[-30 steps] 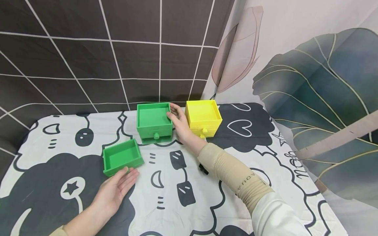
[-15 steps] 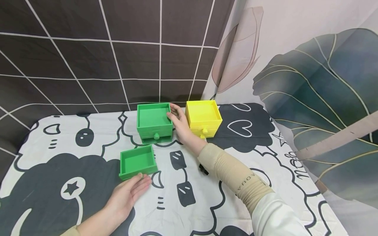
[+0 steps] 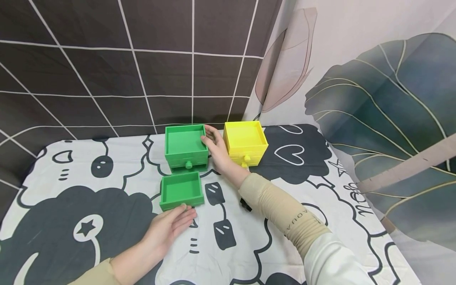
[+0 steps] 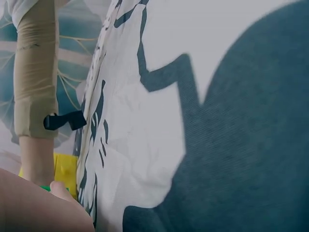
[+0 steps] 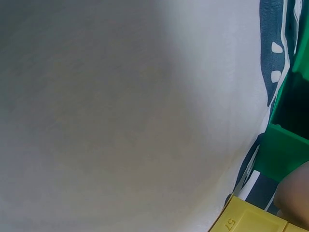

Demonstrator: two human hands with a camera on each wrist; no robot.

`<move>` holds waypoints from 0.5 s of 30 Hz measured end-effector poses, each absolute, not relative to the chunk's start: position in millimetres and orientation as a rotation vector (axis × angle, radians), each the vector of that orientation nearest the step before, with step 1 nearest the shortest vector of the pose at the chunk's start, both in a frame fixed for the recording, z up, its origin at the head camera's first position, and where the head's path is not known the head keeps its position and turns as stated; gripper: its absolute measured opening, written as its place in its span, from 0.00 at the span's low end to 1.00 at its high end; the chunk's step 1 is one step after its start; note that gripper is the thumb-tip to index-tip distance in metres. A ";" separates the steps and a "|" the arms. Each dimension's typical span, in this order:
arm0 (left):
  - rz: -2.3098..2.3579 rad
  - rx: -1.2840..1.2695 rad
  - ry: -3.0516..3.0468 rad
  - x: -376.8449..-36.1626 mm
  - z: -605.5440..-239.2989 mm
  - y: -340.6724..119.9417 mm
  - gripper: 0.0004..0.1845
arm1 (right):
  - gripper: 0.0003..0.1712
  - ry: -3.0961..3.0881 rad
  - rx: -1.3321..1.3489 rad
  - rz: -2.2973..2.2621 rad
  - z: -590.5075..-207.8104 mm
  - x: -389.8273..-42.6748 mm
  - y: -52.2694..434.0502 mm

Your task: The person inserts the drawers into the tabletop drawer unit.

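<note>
A green drawer point(image 3: 181, 192), an open-topped tray, is directly in front of the green drawer cabinet point(image 3: 185, 142) in the head view. My left hand point(image 3: 167, 229) pinches its front at the knob, which the thumb and fingers hide. My right hand point(image 3: 218, 150) grips the cabinet's right side, thumb at the top edge. The cabinet has an upper drawer with a round knob. A dark opening shows in the cabinet point(image 5: 280, 150) in the right wrist view. Part of my left hand point(image 4: 38, 208) fills the lower left corner of the left wrist view.
A yellow drawer cabinet point(image 3: 246, 138) with two knobs stands just right of my right hand. Under everything lies a black-and-white cartoon cloth point(image 3: 117, 225). A dark gridded curtain point(image 3: 164, 71) hangs close behind the cabinets. A small black object point(image 3: 245, 204) shows beside my right sleeve.
My left hand has carried the green drawer to the right, from the cabinet's front left to squarely before it, and straightened its angle. My right hand and both cabinets have stayed put.
</note>
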State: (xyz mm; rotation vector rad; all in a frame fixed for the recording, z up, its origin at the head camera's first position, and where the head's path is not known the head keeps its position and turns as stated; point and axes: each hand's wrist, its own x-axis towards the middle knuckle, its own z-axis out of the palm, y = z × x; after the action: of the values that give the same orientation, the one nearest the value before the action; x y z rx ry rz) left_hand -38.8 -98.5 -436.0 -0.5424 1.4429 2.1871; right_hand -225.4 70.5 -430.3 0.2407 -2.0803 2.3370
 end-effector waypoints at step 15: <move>2.175 -0.492 1.450 -56.4 -433.7 -84.4 0.17 | 0.31 -2.086 0.259 2.336 -431.5 -225.3 71.5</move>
State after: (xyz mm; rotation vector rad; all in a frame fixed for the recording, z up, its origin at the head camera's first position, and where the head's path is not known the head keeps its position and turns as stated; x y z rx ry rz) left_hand -56.4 -84.4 -433.7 -0.4917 1.4505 2.1748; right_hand -225.3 71.5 -431.5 0.2586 -2.0864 2.3364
